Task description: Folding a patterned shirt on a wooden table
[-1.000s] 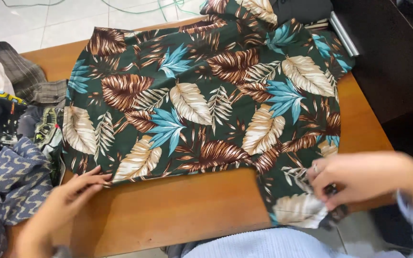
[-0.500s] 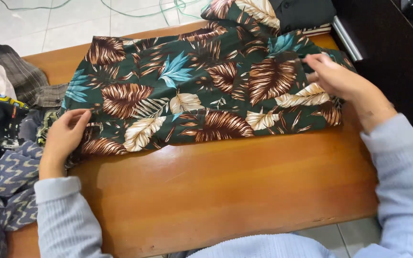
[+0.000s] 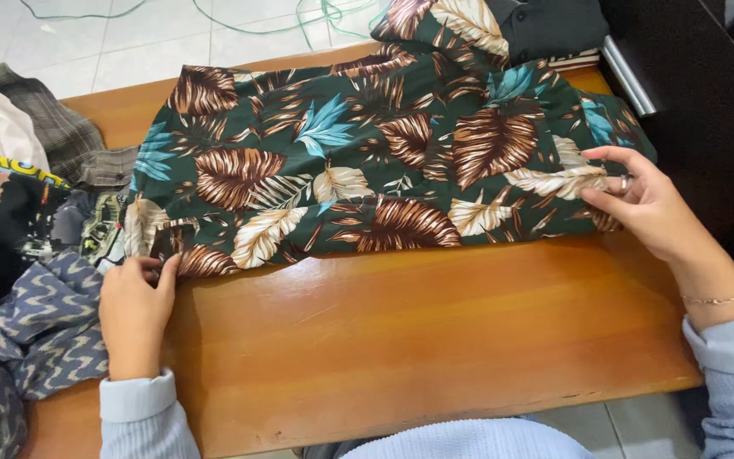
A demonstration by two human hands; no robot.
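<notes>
Green leaf-print shirt (image 3: pixel 367 161), left hand (image 3: pixel 135 306) and right hand (image 3: pixel 643 204) pinching edges

Both hands, left (image 3: pixel 136 306) and right (image 3: pixel 643 204), pinch opposite ends of a leaf-print shirt (image 3: pixel 367 161) on a wooden table (image 3: pixel 418 331).

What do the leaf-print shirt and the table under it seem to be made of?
The leaf-print shirt looks like thin woven fabric, matte: it creases and folds softly. The table looks like varnished wood or wood veneer: orange-brown grain with a glossy sheen reflecting light.
</notes>
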